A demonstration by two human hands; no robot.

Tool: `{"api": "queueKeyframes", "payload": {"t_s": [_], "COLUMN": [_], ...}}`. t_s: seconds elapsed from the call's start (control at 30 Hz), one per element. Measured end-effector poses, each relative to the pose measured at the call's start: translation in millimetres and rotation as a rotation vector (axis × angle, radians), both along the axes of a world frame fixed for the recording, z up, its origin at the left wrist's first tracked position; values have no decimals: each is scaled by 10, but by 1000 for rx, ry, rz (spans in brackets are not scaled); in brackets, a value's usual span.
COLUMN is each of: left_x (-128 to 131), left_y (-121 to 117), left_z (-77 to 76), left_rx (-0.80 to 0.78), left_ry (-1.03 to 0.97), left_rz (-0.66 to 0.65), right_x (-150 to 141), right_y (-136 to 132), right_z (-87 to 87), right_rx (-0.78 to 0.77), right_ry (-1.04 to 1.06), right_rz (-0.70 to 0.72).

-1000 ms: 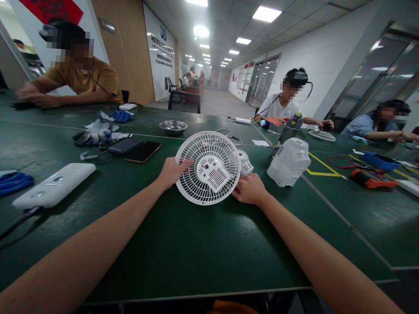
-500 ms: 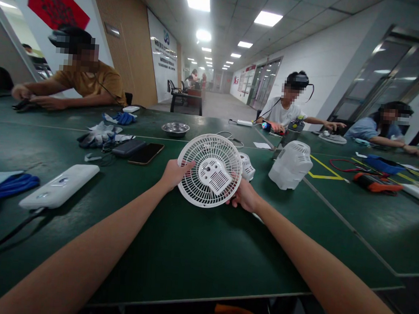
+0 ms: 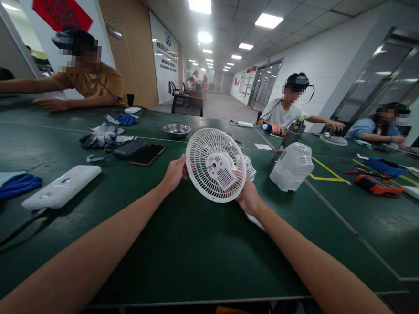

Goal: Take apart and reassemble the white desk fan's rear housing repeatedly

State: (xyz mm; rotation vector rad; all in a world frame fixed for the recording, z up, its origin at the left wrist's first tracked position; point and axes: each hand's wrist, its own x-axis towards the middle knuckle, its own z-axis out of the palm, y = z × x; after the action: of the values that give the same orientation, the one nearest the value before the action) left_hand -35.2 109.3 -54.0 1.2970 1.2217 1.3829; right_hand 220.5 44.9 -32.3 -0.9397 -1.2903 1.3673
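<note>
A round white fan grille (image 3: 226, 172) is tilted above the green table, its slotted centre plate facing me. My left hand (image 3: 175, 173) is closed on its left rim, thumb near the edge and fingers partly hidden behind. At the lower right rim, my right hand (image 3: 249, 196) grips the grille, with most of its fingers out of sight behind it. Behind the grille, a vented white housing (image 3: 250, 168) is partly covered. A pale flat piece (image 3: 255, 221) shows under my right wrist. Right of my hands stands a translucent white plastic cover (image 3: 292, 167).
On the left lie a white power bank (image 3: 62, 187), a phone (image 3: 148, 154), a dark power bank (image 3: 131, 148) and gloves (image 3: 101, 136). A metal bowl (image 3: 176, 130) and a bottle (image 3: 294, 130) stand farther back. An orange meter (image 3: 378, 185) lies right. Several people sit around the table.
The grille has shifted slightly right and tilted. My left thumb has moved from its face to the rim. My right hand, earlier lower behind the grille, now grips its right edge.
</note>
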Motion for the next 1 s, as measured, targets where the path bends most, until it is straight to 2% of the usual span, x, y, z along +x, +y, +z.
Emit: {"api": "queueKeyframes", "payload": {"t_s": [0.17,0.33,0.47,0.57,0.67,0.77,0.87,0.93,1.0], "left_x": [-39,-69,-88,-72,-56,-55,-63,-71,-77], "left_y": [56,4,-2,49,97,114,112,108,103], "left_z": [-52,36,78,31,-25,-59,-80,-89,-90], "left_rx": [-86,-297,-363,-368,-352,-309,-246,-216,-201], "left_ry": [-159,-416,-410,-310,-243,-185,-115,-69,-35], "left_rz": [-109,-264,-354,-278,-211,-191,-179,-173,-175], "right_x": [239,309,292,308,353,449,600,703,783], "right_y": [43,-1,10,33,79,184,338,436,510], "right_z": [15,65,84,78,68,43,-16,-73,-132], "right_rx": [445,659,683,685,700,712,724,723,697], "right_ry": [-406,-756,-890,-934,-850,-739,-800,-882,-962], "right_rz": [-147,-158,-132,-93,-68,-223,-447,-502,-483]}}
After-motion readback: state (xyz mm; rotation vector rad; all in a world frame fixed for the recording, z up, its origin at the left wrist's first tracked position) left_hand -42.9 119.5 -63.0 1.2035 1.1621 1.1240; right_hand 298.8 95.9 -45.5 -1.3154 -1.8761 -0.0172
